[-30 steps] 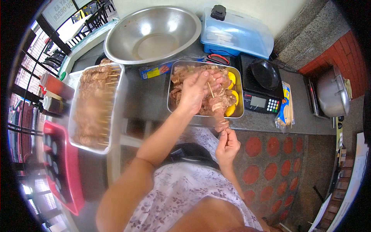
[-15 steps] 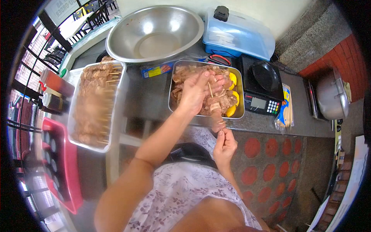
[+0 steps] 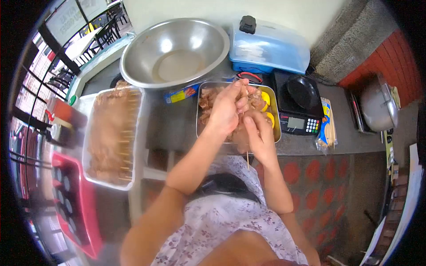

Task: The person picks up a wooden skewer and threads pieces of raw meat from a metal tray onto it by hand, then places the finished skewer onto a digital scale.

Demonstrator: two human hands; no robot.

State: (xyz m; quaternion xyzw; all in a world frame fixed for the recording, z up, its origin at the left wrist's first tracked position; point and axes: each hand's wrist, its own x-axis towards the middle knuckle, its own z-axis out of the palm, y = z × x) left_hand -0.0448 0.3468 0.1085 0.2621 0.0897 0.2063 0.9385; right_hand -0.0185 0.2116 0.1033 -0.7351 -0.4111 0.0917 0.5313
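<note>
Over a metal tray (image 3: 199,128) of raw meat pieces and yellow citrus halves (image 3: 265,101), my left hand (image 3: 227,106) is closed around the upper part of a meat skewer. My right hand (image 3: 262,135) grips the meat on that skewer from the right, thumb and fingers pressed on it. The bare stick end (image 3: 248,160) points down toward my body, below the meat (image 3: 241,138). Much of the upper skewer is hidden by my fingers. To the left, a white container (image 3: 134,164) holds rows of meat skewers (image 3: 108,133), blurred in part.
A large steel bowl (image 3: 177,48) stands behind, beside a blue lidded box (image 3: 268,51). Right of the tray are a black scale (image 3: 299,104) and a pack of bamboo sticks (image 3: 328,128). A pink tray (image 3: 84,208) and sauce bottles (image 3: 62,111) are at the left.
My right hand has moved up from the skewer's lower end onto the meat, nearer my left hand. The bare stick end now shows below. The view has shifted slightly.
</note>
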